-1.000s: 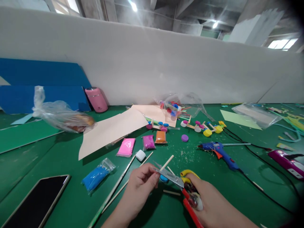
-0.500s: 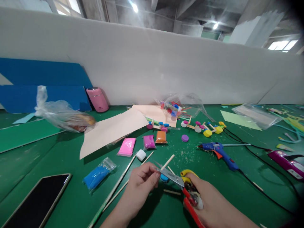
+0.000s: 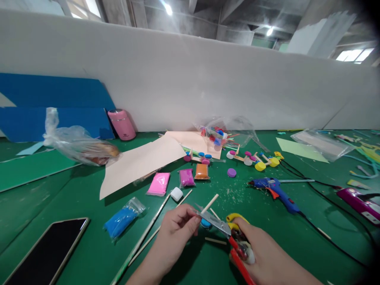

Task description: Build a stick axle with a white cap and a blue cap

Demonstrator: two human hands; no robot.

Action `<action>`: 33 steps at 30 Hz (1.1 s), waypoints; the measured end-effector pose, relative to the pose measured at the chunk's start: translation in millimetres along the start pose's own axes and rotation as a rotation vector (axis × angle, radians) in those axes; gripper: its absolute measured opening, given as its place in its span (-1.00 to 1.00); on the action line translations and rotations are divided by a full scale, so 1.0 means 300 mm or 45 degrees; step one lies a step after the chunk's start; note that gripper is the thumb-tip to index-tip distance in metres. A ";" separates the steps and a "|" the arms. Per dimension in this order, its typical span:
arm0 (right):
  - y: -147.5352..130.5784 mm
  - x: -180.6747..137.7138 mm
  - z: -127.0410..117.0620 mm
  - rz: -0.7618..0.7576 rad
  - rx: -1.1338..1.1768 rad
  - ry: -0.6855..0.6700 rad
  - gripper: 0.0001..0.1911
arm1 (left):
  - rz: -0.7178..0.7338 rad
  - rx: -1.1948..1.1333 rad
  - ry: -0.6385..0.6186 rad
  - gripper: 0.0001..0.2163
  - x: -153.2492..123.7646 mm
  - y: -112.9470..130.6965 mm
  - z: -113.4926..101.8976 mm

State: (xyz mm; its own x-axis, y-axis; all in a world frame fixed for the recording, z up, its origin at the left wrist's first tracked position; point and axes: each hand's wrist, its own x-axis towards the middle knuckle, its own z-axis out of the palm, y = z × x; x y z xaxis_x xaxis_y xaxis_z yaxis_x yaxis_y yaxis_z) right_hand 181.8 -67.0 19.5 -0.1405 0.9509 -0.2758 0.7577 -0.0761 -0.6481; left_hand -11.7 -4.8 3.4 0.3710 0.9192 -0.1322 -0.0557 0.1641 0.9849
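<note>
My left hand (image 3: 175, 233) pinches a thin wooden stick (image 3: 209, 203) that points up and to the right. My right hand (image 3: 264, 257) grips scissors (image 3: 221, 227) with yellow and red handles. Their steel blades sit across the stick just beyond my left fingertips. Under the blades a small blue cap (image 3: 204, 223) lies on the green table (image 3: 74, 198), and a short cut piece of stick (image 3: 215, 240) lies just in front of it.
Long sticks (image 3: 148, 233) lie by my left wrist, a phone (image 3: 47, 253) at the near left. Clay packets: blue (image 3: 121, 221), pink (image 3: 158, 184), magenta (image 3: 186, 177), orange (image 3: 201, 171). A blue glue gun (image 3: 274, 189) with cable lies right. Paper sheets, plastic bags, a pink bottle (image 3: 121, 124) stand behind.
Nothing has visibly changed apart from a slight shift of the view; both hands keep the stick and scissors in the same position.
</note>
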 end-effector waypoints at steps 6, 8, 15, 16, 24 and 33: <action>-0.009 -0.006 -0.014 0.014 0.005 -0.060 -0.86 | -0.094 -0.157 -0.149 -0.78 -0.003 0.003 -0.008; -0.002 -0.005 -0.014 0.023 -0.012 -0.052 -0.85 | -0.112 -0.129 -0.095 -0.79 -0.002 0.000 0.000; 0.004 0.000 -0.003 -0.012 0.066 -0.018 -0.84 | -0.035 -0.003 0.004 -0.80 -0.005 0.003 0.004; 0.000 -0.001 -0.004 -0.019 0.065 -0.029 -0.83 | -0.045 -0.022 -0.036 -0.79 -0.005 0.005 0.001; 0.006 -0.005 -0.001 0.043 -0.036 -0.038 -0.87 | -0.089 -0.046 -0.051 -0.77 -0.002 0.012 0.005; -0.005 -0.005 -0.004 -0.005 0.037 -0.034 -0.83 | -0.027 0.011 -0.087 -0.78 -0.007 0.017 -0.004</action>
State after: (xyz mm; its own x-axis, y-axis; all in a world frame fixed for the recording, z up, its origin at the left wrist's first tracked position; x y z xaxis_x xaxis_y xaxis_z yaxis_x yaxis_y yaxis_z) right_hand 181.7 -68.2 21.6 -0.1607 0.9430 -0.2915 0.7383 -0.0811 -0.6695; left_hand -13.8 -5.4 8.7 0.4347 0.8888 -0.1449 -0.0397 0.1797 0.9829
